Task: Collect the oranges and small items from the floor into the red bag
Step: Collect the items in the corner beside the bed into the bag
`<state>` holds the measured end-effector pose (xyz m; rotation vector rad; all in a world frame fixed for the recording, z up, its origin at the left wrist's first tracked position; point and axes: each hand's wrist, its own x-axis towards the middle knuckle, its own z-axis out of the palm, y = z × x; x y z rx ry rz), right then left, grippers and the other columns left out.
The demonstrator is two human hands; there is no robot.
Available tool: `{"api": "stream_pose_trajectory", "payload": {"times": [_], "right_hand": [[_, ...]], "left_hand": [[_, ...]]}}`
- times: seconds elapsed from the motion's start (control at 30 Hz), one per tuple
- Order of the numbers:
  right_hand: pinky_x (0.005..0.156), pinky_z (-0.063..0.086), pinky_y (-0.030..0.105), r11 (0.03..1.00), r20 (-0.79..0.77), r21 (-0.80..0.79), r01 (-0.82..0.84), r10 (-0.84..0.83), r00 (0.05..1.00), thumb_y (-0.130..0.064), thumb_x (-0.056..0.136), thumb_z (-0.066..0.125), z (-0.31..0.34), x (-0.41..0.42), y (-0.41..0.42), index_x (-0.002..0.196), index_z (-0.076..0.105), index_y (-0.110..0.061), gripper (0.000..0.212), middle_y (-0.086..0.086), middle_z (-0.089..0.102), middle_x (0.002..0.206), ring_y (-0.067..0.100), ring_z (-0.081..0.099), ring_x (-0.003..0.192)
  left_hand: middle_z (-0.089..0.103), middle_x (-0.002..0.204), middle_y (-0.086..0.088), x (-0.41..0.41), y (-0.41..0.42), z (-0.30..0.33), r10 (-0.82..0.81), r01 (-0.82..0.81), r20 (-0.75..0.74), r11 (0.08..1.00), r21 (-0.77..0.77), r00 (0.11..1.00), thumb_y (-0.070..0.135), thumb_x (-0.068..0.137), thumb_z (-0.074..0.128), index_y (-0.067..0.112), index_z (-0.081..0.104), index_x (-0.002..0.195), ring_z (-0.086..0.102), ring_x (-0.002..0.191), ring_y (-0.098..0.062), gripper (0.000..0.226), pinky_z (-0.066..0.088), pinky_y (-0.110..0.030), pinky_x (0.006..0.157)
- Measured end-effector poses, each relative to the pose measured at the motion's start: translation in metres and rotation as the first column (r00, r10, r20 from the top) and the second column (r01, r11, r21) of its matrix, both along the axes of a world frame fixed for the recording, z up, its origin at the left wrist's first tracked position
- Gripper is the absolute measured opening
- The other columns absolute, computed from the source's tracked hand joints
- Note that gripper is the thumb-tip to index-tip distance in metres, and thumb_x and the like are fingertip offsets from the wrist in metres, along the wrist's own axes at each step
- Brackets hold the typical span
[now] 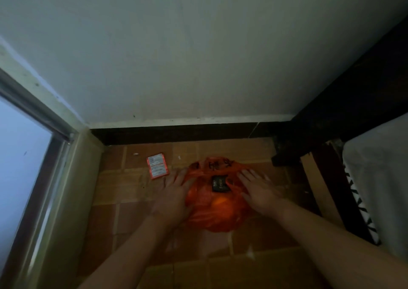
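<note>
Red bag (217,218) with unreadable black print between flat, open hands, left (174,197); right (259,192); black packet (219,184) atop.

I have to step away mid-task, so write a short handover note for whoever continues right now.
Left hand: flat on the left side of the red bag, no clear grip.
Right hand: flat on the bag's right side, likewise.
Bag sits on the tiled floor; an orange shows inside it, and a small black packet lies at its opening.
Done: at least one orange bagged.
Left: the red-and-white box is on the floor, beyond the left hand, apart from the bag.
</note>
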<state>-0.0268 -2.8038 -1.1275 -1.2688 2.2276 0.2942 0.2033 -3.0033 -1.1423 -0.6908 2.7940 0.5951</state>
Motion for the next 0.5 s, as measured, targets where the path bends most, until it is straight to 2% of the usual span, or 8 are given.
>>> {"api": "stream_pose_trajectory", "payload": {"times": [0.13, 0.2, 0.27, 0.4, 0.5], "right_hand": [[0.126, 0.009, 0.045, 0.972, -0.004, -0.235, -0.025, 0.024, 1.000, -0.037, 0.104, 0.048, 0.012, 0.005, -0.011, 0.161, 0.033, -0.023, 0.061, -0.002, 0.024, 0.170, 0.021, 0.017, 0.158], [0.122, 0.019, 0.044, 0.934, -0.041, -0.350, -0.069, 0.058, 0.997, -0.037, 0.098, 0.054, 0.015, 0.009, -0.014, 0.148, 0.053, -0.021, 0.052, 0.000, 0.042, 0.161, 0.023, 0.034, 0.151], [0.115, 0.029, 0.042, 0.886, -0.083, -0.453, -0.101, 0.071, 0.994, -0.038, 0.093, 0.056, 0.016, 0.011, -0.017, 0.130, 0.066, -0.021, 0.042, 0.000, 0.055, 0.147, 0.023, 0.048, 0.138], [0.105, 0.039, 0.041, 0.788, -0.069, -0.612, -0.061, 0.023, 0.997, -0.032, 0.093, 0.056, 0.030, 0.017, -0.028, 0.118, 0.069, -0.020, 0.031, -0.003, 0.058, 0.134, 0.018, 0.052, 0.127], [0.103, 0.040, 0.039, 0.762, -0.024, -0.648, -0.025, 0.013, 1.000, -0.029, 0.096, 0.053, 0.041, 0.025, -0.038, 0.123, 0.067, -0.022, 0.031, -0.006, 0.054, 0.137, 0.014, 0.048, 0.128]], "left_hand": [[0.020, 0.171, 0.005, -0.004, 0.003, -0.002, 0.029, -0.016, -0.179, 0.997, 0.071, 0.983, 0.054, 0.085, 0.067, 0.042, 0.043, 0.153, 0.014, 0.158, -0.026, 0.073, 0.022, -0.056, 0.126], [0.031, 0.167, 0.005, -0.004, 0.004, -0.001, 0.048, -0.026, -0.285, 0.996, 0.082, 0.957, 0.056, 0.088, 0.060, 0.042, 0.046, 0.151, 0.023, 0.156, -0.025, 0.066, 0.027, -0.053, 0.124], [0.039, 0.163, 0.006, -0.003, 0.002, 0.005, 0.088, -0.060, -0.350, 0.994, 0.089, 0.932, 0.057, 0.093, 0.053, 0.042, 0.043, 0.151, 0.031, 0.152, -0.022, 0.061, 0.031, -0.051, 0.122], [0.057, 0.148, 0.000, 0.005, -0.020, 0.016, 0.279, -0.257, -0.453, 0.960, 0.112, 0.847, 0.048, 0.101, 0.047, 0.024, 0.058, 0.144, 0.049, 0.139, -0.022, 0.050, 0.042, -0.049, 0.115], [0.060, 0.143, -0.005, 0.020, -0.053, 0.007, 0.397, -0.400, -0.397, 0.913, 0.078, 0.828, 0.036, 0.102, 0.057, 0.017, 0.060, 0.141, 0.054, 0.132, -0.027, 0.043, 0.047, -0.048, 0.108]]}}
